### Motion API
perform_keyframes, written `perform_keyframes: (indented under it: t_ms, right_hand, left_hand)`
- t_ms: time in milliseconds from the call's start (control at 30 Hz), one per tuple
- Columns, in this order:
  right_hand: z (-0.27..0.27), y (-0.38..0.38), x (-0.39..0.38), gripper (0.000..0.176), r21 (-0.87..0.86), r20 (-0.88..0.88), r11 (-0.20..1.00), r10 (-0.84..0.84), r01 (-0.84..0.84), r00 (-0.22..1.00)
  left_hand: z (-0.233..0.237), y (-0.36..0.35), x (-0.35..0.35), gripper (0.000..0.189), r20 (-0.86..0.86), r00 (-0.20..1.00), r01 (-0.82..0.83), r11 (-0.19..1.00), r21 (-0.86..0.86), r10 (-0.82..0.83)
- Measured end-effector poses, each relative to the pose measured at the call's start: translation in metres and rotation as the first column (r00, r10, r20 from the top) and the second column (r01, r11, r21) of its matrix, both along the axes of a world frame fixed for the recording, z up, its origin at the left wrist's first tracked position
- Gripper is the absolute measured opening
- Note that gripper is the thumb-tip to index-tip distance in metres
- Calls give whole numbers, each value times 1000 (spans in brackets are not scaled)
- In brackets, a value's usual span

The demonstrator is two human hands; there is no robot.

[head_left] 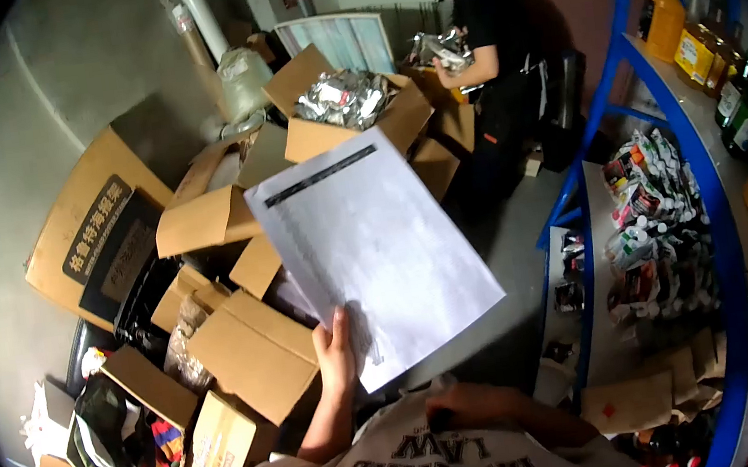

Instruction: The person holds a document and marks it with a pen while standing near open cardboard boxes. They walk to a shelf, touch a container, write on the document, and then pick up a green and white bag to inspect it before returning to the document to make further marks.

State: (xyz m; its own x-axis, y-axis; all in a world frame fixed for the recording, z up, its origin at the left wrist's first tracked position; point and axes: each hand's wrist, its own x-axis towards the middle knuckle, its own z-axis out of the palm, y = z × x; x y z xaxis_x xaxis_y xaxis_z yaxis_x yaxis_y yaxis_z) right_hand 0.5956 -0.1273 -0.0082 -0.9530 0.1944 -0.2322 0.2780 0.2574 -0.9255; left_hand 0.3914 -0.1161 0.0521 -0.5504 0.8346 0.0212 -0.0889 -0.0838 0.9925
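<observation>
My left hand (pixel 336 350) grips a white paper sheet (pixel 385 251) by its lower left edge, thumb lying over the front. A dark bar of print runs along the sheet's top, and the rest looks washed out by light. Close to my chest, in shadow, is my right hand (pixel 451 403); its fingers look curled, and a small dark shape there is too dim to name. Behind the sheet stands an open cardboard box (pixel 353 135) heaped with silvery pouches (pixel 343 97).
Several cardboard boxes (pixel 253 351) crowd the left, one holding colourful cloth (pixel 154 456). A co-worker (pixel 487 51) stands at the back with silvery packs (pixel 445 49) in hand. Along the right runs a blue-framed shelf (pixel 714 192) with bottles (pixel 746 108) and pouches (pixel 658 227).
</observation>
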Motion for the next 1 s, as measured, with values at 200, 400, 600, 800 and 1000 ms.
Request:
perform_keyframes:
  t_ms: [200,400,600,800,1000]
  right_hand:
    - [3,-9,2,27,138,53,981,-143,134,988]
    - [1,-13,12,25,88,127,978,-201,191,971]
    - [15,-12,24,29,250,121,924,-327,290,937]
    - [11,-12,33,32,251,-5,880,-415,403,910]
    - [10,-17,38,36,227,-20,865,-456,448,890]
  left_hand:
    - [11,3,-3,32,154,965,206,977,58,-213]
    - [30,-1,19,33,138,940,301,948,99,-313]
    - [16,-11,32,21,139,956,253,965,63,-260]
    - [10,-5,51,24,80,971,224,974,42,-227]
    - [11,5,85,37,94,927,369,929,-33,-364]
